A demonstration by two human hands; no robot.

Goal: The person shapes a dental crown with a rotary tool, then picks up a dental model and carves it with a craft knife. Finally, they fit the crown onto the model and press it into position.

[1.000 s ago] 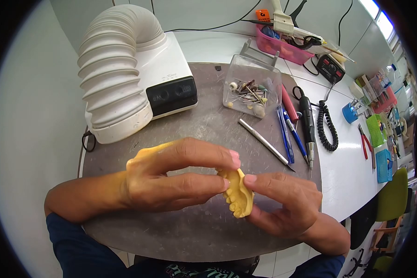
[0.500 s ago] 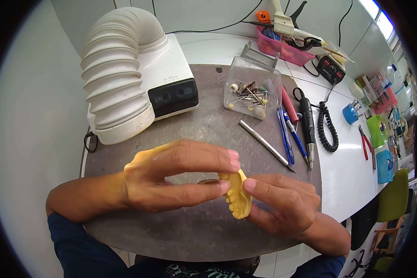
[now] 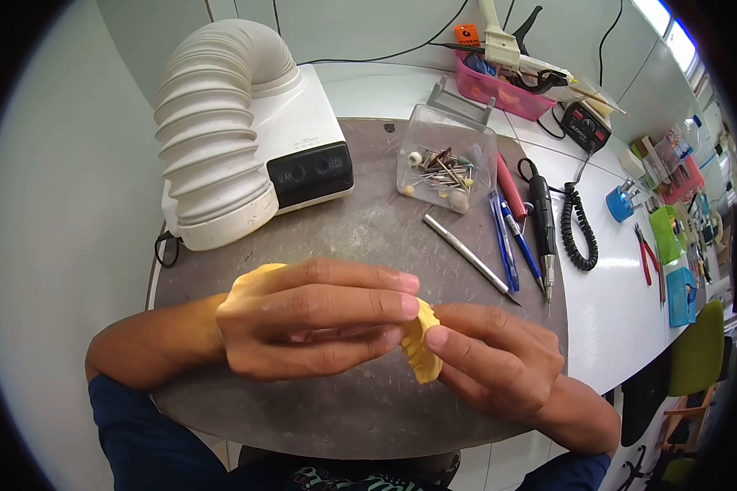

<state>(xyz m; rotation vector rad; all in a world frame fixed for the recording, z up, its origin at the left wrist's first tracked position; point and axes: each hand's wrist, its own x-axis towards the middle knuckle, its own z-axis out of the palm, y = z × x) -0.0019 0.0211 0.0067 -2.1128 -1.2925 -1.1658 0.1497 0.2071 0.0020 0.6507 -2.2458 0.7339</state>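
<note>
A yellow dental cast (image 3: 423, 360) is held between my two hands over the grey work board, tilted on edge with its row of teeth toward the left. My left hand (image 3: 311, 319) reaches in from the left, its fingertips and thumb closed on the upper end and hiding it. On the other side, my right hand (image 3: 499, 356) pinches the cast's right edge, thumb in front and fingers behind. A bright yellow patch shows along the back of my left hand. Beyond the hands lies a craft knife (image 3: 467, 255) with a silver handle.
A white dust extractor (image 3: 307, 123) with a ribbed hose (image 3: 213, 139) stands at the back left. A clear box (image 3: 442, 155) of burs, blue pens (image 3: 522, 245) and a black handpiece (image 3: 542, 214) lie at the back right. Farther right are red-handled pliers (image 3: 647, 254).
My left fingers have come together and moved over the cast's upper end, hiding more of it. The cast has turned more edge-on. The right hand keeps its pinch.
</note>
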